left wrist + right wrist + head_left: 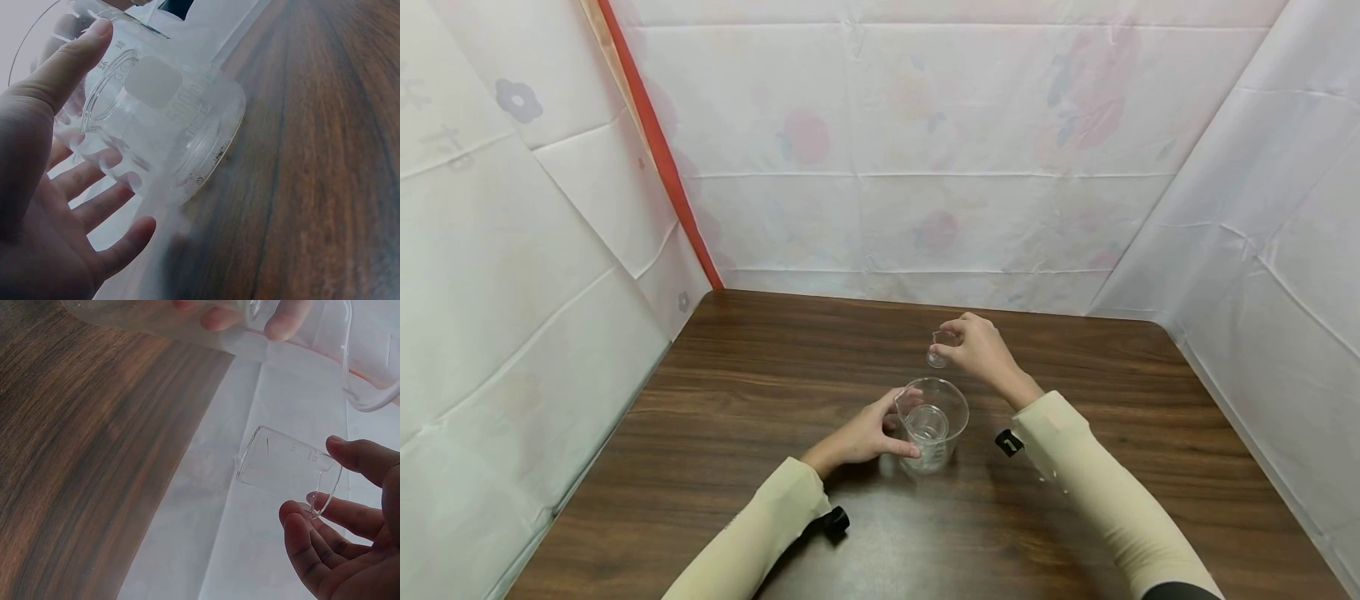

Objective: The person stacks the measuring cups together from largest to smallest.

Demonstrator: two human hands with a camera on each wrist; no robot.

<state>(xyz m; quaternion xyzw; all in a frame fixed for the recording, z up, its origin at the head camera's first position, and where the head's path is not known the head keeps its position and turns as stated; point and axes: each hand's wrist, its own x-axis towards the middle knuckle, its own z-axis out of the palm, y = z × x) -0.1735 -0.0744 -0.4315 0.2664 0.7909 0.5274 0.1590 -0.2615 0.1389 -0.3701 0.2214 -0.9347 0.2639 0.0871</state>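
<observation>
A large clear glass beaker (955,421) stands upright on the wooden table. My left hand (867,429) holds it from the left, thumb on the near side and fingers round the far side. Inside it sits a smaller glass vessel (927,423), whose outline also shows through the wall in the left wrist view. Just beyond the large beaker, my right hand (981,346) pinches a small clear beaker (284,465) near its rim, between thumb and fingertips. That small beaker is held up off the table, and no contents show in it.
The dark brown wooden table (737,375) is bordered by white patterned sheeting (925,125) at the back and both sides. A red strip (662,158) runs down the back left corner. Black wrist cameras (836,523) sit below both wrists.
</observation>
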